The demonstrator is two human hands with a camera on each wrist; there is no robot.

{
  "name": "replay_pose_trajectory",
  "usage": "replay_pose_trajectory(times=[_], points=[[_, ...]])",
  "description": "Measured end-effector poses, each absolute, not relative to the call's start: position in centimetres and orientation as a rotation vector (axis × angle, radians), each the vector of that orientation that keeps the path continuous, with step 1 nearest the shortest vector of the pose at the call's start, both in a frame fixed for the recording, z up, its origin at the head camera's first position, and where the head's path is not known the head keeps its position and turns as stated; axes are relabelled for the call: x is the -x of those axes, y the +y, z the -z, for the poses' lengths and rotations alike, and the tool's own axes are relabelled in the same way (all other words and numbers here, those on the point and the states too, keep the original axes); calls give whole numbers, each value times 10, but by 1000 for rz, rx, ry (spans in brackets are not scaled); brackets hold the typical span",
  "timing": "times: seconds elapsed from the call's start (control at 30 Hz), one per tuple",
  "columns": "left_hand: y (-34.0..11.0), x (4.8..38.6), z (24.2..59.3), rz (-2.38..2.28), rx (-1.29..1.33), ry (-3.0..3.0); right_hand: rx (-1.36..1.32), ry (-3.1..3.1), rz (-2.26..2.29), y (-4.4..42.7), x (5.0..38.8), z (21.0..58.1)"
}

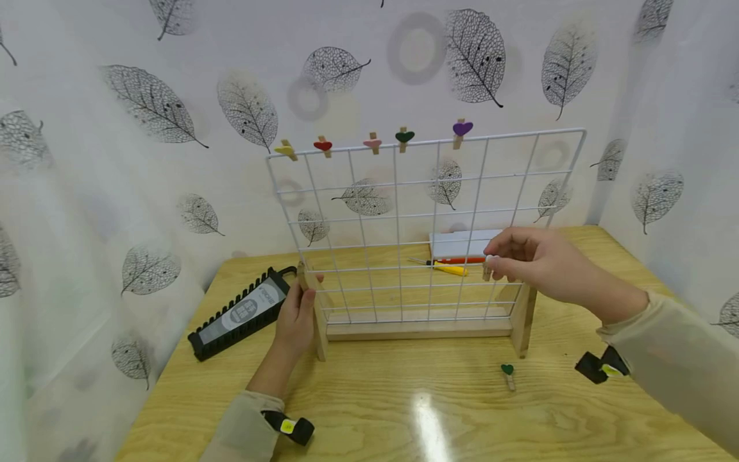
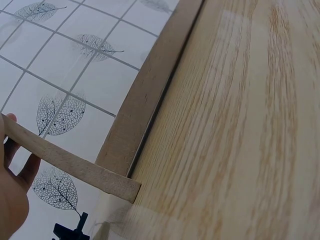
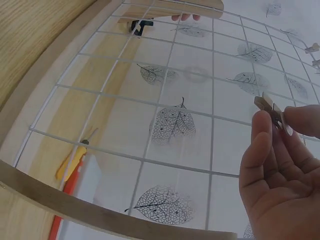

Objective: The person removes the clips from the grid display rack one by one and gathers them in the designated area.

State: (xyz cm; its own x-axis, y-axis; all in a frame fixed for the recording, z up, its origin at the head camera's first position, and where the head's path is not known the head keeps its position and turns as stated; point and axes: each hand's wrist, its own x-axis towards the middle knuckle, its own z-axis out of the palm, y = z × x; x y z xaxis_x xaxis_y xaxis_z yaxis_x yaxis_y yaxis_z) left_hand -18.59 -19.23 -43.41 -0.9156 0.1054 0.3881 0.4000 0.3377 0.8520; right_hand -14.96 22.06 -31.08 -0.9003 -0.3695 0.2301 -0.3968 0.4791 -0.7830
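Note:
A white wire grid stands in a wooden base. Along its top edge sit several heart clips: yellow, red, pink, green and purple. My left hand grips the grid's left wooden upright; the left wrist view shows the fingers around that upright. My right hand pinches a small wooden clip with a whitish top in front of the grid's right part. In the right wrist view the clip is between thumb and fingers. A green heart clip lies on the table.
A black and grey rack lies on the table left of the grid. Behind the grid are a yellow screwdriver, a red tool and a white box. A leaf-patterned curtain hangs behind the table.

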Motion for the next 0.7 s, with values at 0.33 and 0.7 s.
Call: replay_pose_trajectory(times=[0.33, 0.7], points=[[-185, 173, 416, 1610, 485, -2329, -804, -2805, -1508, 223, 148, 340], [-185, 173, 416, 1622, 487, -2312, -908, -2929, -1655, 225, 146, 378]])
